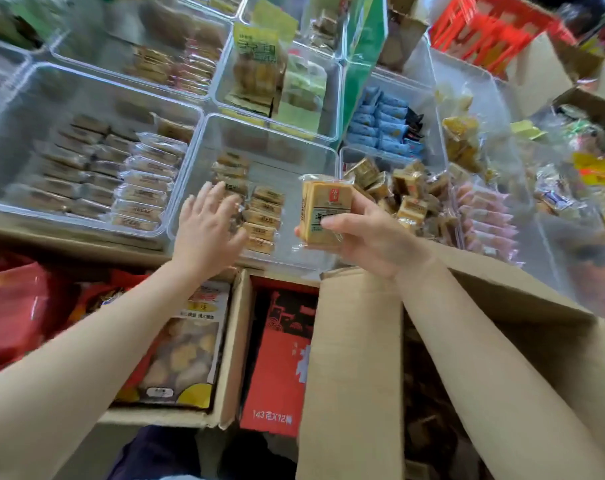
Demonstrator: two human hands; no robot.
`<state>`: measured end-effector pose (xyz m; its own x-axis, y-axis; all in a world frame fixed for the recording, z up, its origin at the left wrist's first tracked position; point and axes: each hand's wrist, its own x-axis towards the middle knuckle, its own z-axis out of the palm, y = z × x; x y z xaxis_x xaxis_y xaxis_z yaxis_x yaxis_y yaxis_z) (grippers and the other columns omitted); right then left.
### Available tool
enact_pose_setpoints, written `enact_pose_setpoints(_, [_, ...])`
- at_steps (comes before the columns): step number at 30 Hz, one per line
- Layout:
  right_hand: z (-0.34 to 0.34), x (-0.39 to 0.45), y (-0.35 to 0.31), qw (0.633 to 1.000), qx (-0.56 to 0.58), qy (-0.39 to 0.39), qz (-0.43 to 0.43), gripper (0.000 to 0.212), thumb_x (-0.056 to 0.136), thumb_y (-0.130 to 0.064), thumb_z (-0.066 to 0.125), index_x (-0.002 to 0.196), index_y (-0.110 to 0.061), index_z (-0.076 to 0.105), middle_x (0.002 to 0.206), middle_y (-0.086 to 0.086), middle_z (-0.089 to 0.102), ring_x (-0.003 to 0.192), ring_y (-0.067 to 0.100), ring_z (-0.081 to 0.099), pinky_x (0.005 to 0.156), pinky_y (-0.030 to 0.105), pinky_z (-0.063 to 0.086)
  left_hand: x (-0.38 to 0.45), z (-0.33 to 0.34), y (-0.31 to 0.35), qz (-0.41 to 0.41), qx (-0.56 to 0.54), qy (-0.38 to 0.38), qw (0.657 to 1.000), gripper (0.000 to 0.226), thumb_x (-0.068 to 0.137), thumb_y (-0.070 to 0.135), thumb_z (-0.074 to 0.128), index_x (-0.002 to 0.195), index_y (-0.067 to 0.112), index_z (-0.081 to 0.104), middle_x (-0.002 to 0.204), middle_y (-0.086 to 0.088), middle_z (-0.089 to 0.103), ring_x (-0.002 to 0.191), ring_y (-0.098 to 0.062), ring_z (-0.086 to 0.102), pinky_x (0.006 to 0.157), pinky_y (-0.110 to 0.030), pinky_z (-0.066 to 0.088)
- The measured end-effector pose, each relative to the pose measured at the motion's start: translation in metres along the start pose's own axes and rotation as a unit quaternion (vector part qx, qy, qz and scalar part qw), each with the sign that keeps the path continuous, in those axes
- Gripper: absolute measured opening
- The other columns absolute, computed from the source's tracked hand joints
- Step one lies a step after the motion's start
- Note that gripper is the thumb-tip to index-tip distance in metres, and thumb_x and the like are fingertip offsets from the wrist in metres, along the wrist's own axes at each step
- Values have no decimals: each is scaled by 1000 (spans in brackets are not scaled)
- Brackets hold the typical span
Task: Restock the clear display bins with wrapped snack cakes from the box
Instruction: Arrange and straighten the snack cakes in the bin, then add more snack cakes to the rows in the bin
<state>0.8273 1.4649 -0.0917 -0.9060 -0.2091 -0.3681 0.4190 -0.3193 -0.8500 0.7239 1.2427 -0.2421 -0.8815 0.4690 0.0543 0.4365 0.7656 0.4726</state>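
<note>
Holding one stack of snack cakes (320,216), right hand (370,233); left hand (207,226) bare.

Both forearms reach up into view from the bottom edge, bare to the wrist. The left arm enters from about 8 o'clock and runs toward centre — its wrist is straight and the left hand (209,225) is seen from the back, fingers extended and slightly spread, pointing toward 1 o'clock, thumb out to the right. The right arm comes in from 5 o'clock and angles toward 11 o'clock. The right hand (370,233) sits just right of centre, fingers curled in a grip — the thumb lies across the near face of what it holds, the other fingers wrapped behind.
</note>
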Motion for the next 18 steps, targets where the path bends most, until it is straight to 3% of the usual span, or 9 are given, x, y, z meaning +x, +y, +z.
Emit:
enact_pose_setpoints(2, [1, 31, 1, 1000, -1, 26, 7, 45, 89, 3, 57, 131, -10, 49, 112, 15, 65, 107, 38, 66, 93, 47, 55, 16, 1, -35, -3, 79, -30, 996, 72, 98, 51, 47, 157, 14, 29, 168, -12, 13, 156, -28, 2, 125, -51, 3])
enact_pose_setpoints(4, [-1, 63, 3, 997, -8, 70, 20, 50, 90, 4, 58, 138, -6, 45, 118, 21, 62, 107, 39, 66, 91, 46, 57, 26, 3, -56, -3, 128, -61, 990, 79, 97, 60, 31, 162, 17, 14, 168, -11, -1, 155, -26, -9, 125, -51, -1])
enact_pose_setpoints(8, [-9, 128, 11, 977, -4, 207, 57, 39, 97, -4, 55, 136, -4, 47, 111, 21, 66, 91, 31, 70, 72, 37, 59, 29, 5, -60, 14, 146, -70, 987, 81, 96, 62, 22, 162, 18, 7, 164, -12, -13, 153, -25, -16, 126, -50, -1])
enact_pose_setpoints(12, [-30, 192, 19, 941, 2, 326, 93, 23, 102, -24, 54, 122, -12, 54, 101, 13, 66, 80, 24, 66, 65, 33, 50, 29, 1, -59, 14, 148, -88, 985, 82, 94, 62, 18, 162, 18, 6, 166, -17, -9, 154, -30, -15, 125, -53, 3])
enact_pose_setpoints(14, [-46, 218, 30, 914, -158, 360, 95, 28, 100, -25, 58, 125, -13, 55, 104, 8, 65, 87, 23, 66, 66, 33, 52, 29, 1, -58, 13, 139, -88, 986, 82, 92, 61, 19, 161, 18, 10, 167, -17, -6, 154, -30, -13, 124, -53, 6])
enact_pose_setpoints(16, [-64, 238, 43, 840, -389, 364, 101, 30, 95, -22, 63, 125, -17, 58, 108, 3, 63, 97, 23, 62, 78, 33, 52, 29, 3, -58, 13, 134, -90, 987, 82, 91, 60, 19, 161, 18, 13, 168, -17, -3, 155, -31, -11, 124, -54, 10])
enact_pose_setpoints(18, [-75, 253, 53, 771, -531, 335, 108, 36, 91, -18, 63, 127, -19, 60, 117, 7, 61, 105, 27, 58, 87, 31, 48, 29, 4, -58, 13, 127, -95, 987, 81, 91, 58, 22, 161, 17, 17, 168, -17, 0, 155, -32, -8, 122, -54, 17])
